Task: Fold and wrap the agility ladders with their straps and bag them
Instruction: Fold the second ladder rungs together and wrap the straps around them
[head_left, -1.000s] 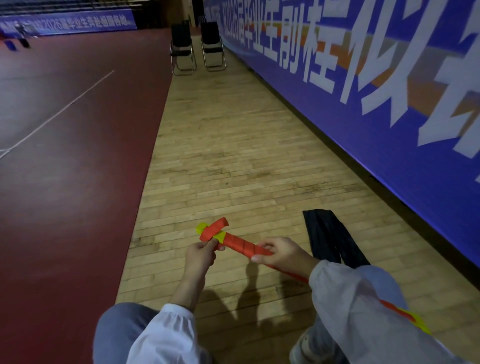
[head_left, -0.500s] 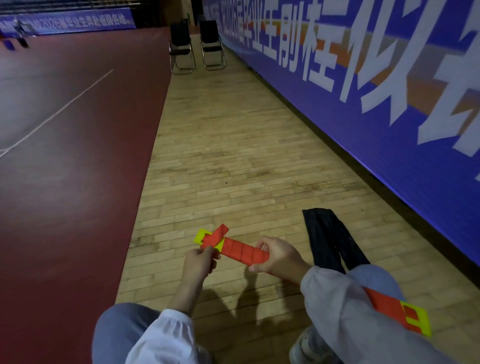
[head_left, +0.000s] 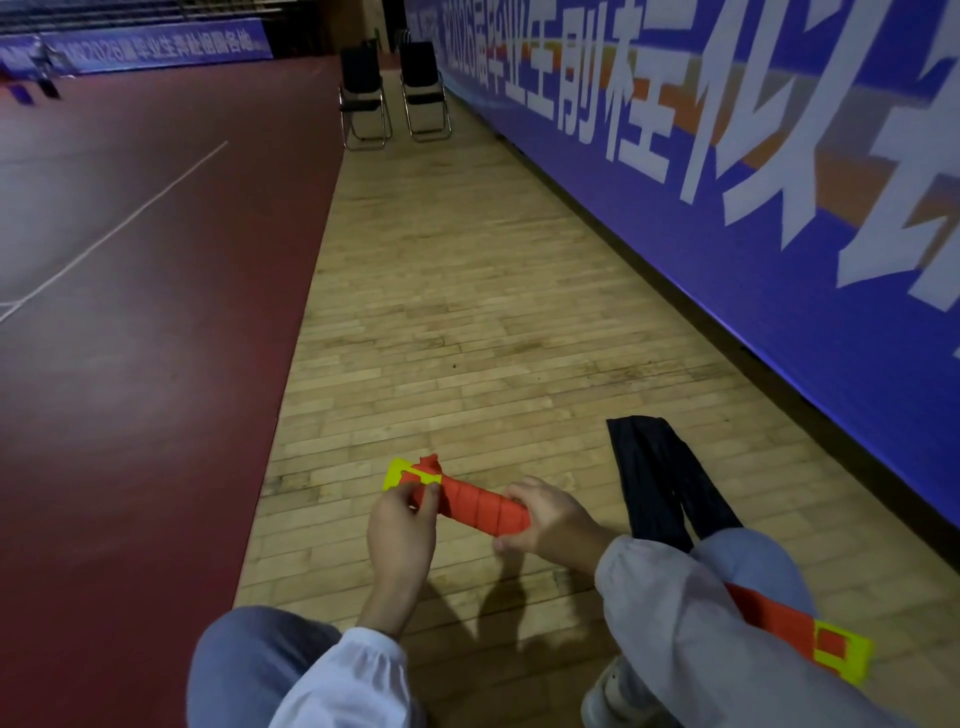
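A folded agility ladder (head_left: 483, 505), a long bundle of yellow rungs wound round with its orange strap, is held above the wooden floor in front of my knees. My left hand (head_left: 402, 525) pinches the strap's loose end at the bundle's yellow left tip. My right hand (head_left: 545, 517) grips the bundle near its middle. The bundle runs on under my right sleeve and its other end (head_left: 831, 652) sticks out at the lower right, orange and yellow. A flat black bag (head_left: 660, 483) lies on the floor just right of my right hand.
A long blue banner wall (head_left: 753, 218) runs along the right. Two black folding chairs (head_left: 392, 93) stand at the far end of the wooden strip (head_left: 467, 312). Dark red court flooring (head_left: 130, 312) fills the left.
The strap's loose end, which stuck up to the right of the yellow tip, now lies down against the bundle under my left fingers. The bundle has turned a little in my hands.
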